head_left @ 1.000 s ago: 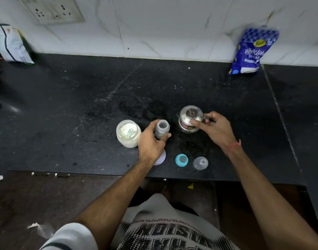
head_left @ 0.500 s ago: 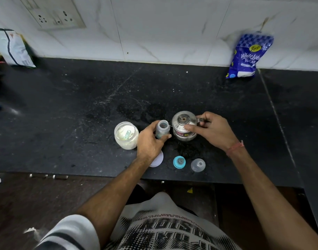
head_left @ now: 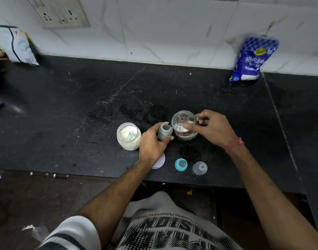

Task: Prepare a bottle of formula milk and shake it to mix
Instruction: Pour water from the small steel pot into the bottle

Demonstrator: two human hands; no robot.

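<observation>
Steel kettle point(head_left: 184, 125), gripped in our right hand point(head_left: 214, 129), seems tipped toward the bottle point(head_left: 165, 131) our left hand point(head_left: 151, 145) clasps; overshooting that narrow mouth spills water.

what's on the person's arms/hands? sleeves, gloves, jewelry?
No gloves: both hands are bare. The right hand has a thin reddish thread band around the wrist. Both forearms are uncovered. The left arm shows a short white sleeve with a dark stripe at the upper arm. No rings or watch are visible.
</observation>
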